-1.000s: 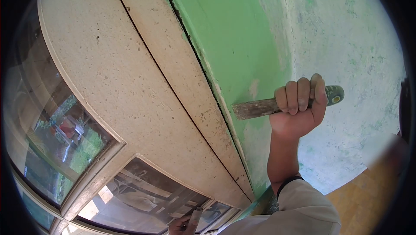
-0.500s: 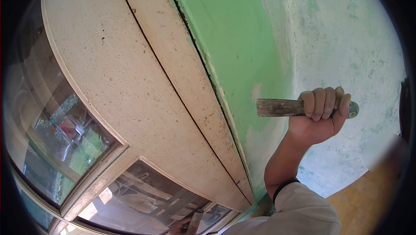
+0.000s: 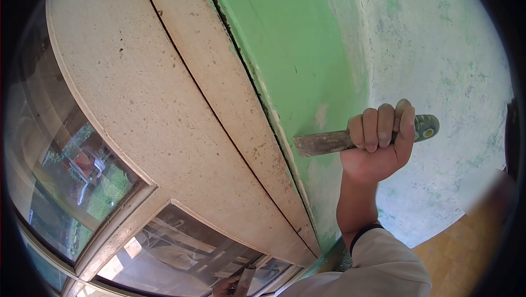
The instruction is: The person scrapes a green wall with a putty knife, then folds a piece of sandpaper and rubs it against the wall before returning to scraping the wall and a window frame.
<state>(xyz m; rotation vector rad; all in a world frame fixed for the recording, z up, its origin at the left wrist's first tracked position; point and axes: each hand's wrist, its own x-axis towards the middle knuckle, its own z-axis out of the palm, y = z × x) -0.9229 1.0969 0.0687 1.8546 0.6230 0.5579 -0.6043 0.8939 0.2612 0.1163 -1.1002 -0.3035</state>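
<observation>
My right hand (image 3: 381, 135) is raised at the wall, its fingers wrapped round the patterned dark green handle of a putty knife (image 3: 323, 143). The blade, coated in dried grime, points left, its tip overlapping the green wall strip (image 3: 296, 39) close to the wooden frame's edge. A rounded handle end with a yellow-ringed hole sticks out past the hand. At the bottom edge, my left hand (image 3: 224, 287) is partly cut off and closed on a flat greyish piece (image 3: 246, 280) with a straight end.
A cream wooden frame (image 3: 131, 78) with a long dark gap runs beside the green strip. Glass panes (image 3: 104, 182) fill the left side, showing grass behind or reflected. Patchy whitish wall (image 3: 438, 50) spreads on the right, with tan floor (image 3: 455, 258) low at right.
My right hand has moved left with the putty knife, bringing the blade nearer the frame edge; the blade now tilts slightly. My left hand has hardly moved.
</observation>
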